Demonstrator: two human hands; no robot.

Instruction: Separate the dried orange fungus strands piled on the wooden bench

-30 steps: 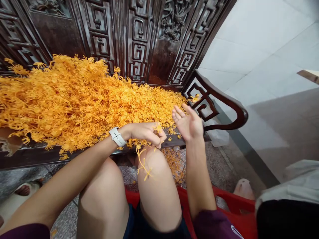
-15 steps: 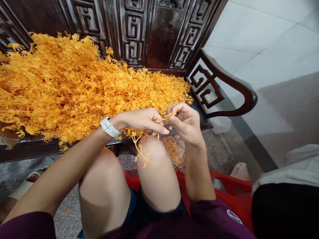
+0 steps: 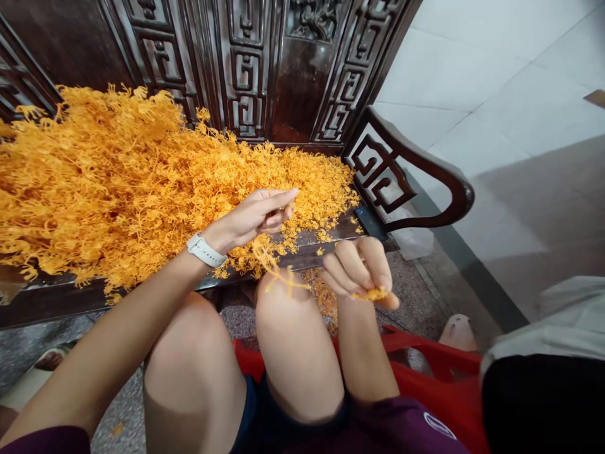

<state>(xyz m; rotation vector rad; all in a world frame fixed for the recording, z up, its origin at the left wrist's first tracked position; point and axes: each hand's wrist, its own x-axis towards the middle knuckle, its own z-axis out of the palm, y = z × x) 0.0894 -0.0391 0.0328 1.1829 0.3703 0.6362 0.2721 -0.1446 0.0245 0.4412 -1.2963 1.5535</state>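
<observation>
My left hand (image 3: 265,214), with a pale watch (image 3: 207,250) on its wrist, is above the front of a big heap of orange branched sprigs (image 3: 142,170). Its fingers are curled, and a thin orange sprig (image 3: 288,279) hangs below it over my knee, blurred by motion. The grip on the stem is partly hidden. To the right and lower, my right hand (image 3: 359,271) is closed, with a small orange sprig piece (image 3: 373,294) pinched at the thumb and fingertips. The two hands are apart.
The heap lies on a dark carved wooden bench (image 3: 307,255) with an armrest (image 3: 425,167) at right. A dark flat object (image 3: 370,221) lies by the armrest. Orange bits (image 3: 324,296) litter the floor. Red plastic (image 3: 425,353) is beside my leg, near a light shoe (image 3: 458,332).
The hands were together on a sprig and have parted. My right hand has moved down and toward me with a small piece; my left has shifted slightly left and up.
</observation>
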